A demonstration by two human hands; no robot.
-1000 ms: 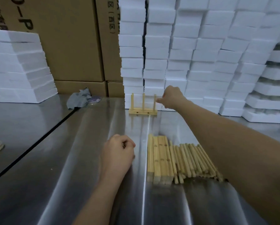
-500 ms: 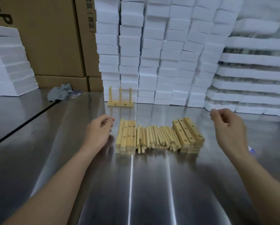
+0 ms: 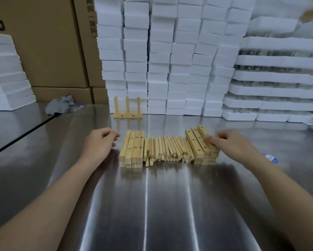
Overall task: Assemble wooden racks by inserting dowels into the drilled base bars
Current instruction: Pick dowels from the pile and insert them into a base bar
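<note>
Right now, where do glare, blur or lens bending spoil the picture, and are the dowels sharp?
Head view: bright glare streaks run toward the camera along the steel table. Head view: the foam stacks lean and bow outward because of the wide lens, and the top right corner is smeared. Head view: the dowels and bars are sharp, with their holes plain to see.

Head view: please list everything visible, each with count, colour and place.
finished rack: one, pale wood, far table centre
dowels: one pile, pale wood, table middle
left bar stack: one, pale wood, left of dowels
right bar stack: one, pale wood, right of dowels
table: one, shiny metal, underneath
foam blocks: many, white, stacked behind
cardboard boxes: several, brown, back left
cloth: one, grey, far left on table
left grip: one, empty, beside left bar stack
right grip: one, touching right bar stack
</note>
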